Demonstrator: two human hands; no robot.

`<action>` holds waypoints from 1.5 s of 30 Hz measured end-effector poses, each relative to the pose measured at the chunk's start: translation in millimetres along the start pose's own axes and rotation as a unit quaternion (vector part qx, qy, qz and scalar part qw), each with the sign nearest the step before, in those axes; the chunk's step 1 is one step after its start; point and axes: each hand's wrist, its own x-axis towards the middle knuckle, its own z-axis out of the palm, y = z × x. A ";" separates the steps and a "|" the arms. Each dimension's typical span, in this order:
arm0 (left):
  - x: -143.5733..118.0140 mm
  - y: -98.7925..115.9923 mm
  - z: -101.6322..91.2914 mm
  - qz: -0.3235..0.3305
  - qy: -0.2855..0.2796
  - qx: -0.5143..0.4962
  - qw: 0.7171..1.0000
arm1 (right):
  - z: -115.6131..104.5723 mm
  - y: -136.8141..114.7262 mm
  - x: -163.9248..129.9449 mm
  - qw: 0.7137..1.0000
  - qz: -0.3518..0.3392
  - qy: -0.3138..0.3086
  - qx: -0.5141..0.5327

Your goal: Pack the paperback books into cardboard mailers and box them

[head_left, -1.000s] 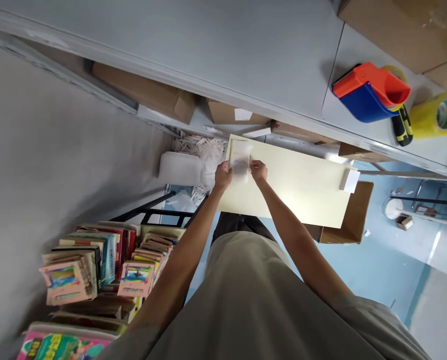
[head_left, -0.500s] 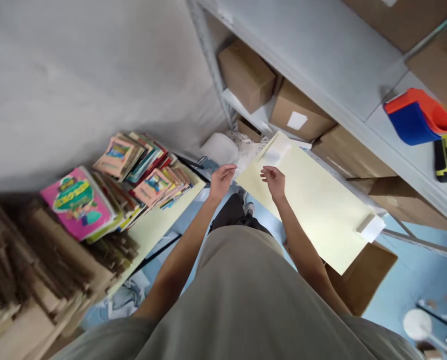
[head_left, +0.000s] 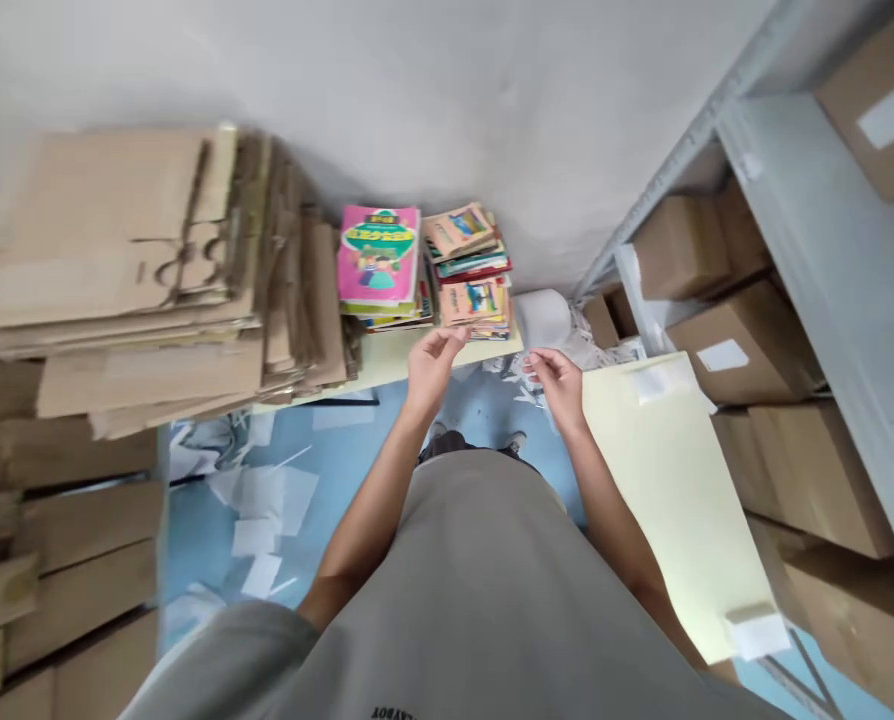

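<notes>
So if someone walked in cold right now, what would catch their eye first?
Likely the pink book on top of the book stacks against the wall, the brightest thing in view. The left hand is nearest those books and the right hand hangs beside the pale yellow board; neither holds anything. Flattened cardboard is piled high on the left, and boxes fill the shelves on the right.
</notes>
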 end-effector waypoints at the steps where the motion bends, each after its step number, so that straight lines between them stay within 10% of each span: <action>1: 0.1 10.6 -16.6 0.011 0.014 -0.010 1.000 | 22.4 -5.0 1.7 1.000 -0.007 -0.026 -0.003; 8: 4.3 67.7 -165.2 0.065 0.107 -0.068 0.990 | 202.8 -39.7 11.5 0.979 -0.091 -0.180 -0.038; 13: 11.3 90.7 -265.1 0.068 0.204 -0.108 0.971 | 320.3 -75.1 11.5 0.922 -0.288 -0.225 -0.124; 17: 25.4 107.1 -305.4 0.026 0.251 -0.096 0.963 | 384.1 -86.3 13.5 0.858 -0.398 -0.230 -0.231; 21: 45.1 116.2 -320.6 0.001 0.282 -0.085 0.956 | 408.3 -74.9 13.5 0.851 -0.378 -0.214 -0.297; 32: 56.0 139.6 -322.6 0.147 0.318 -0.044 0.936 | 392.8 -90.8 10.4 0.916 -0.262 -0.226 -0.205; 35: 49.9 143.6 -311.6 0.191 0.269 -0.041 0.943 | 361.4 -107.0 10.0 0.948 -0.244 -0.135 -0.153; 40: 51.9 135.7 -266.2 0.191 0.142 -0.051 0.970 | 235.9 -123.4 18.1 0.939 -0.271 0.125 -0.171; 45: 61.8 107.0 -179.1 0.093 -0.083 -0.045 0.991 | 68.3 -101.4 -15.2 0.897 -0.221 0.308 -0.227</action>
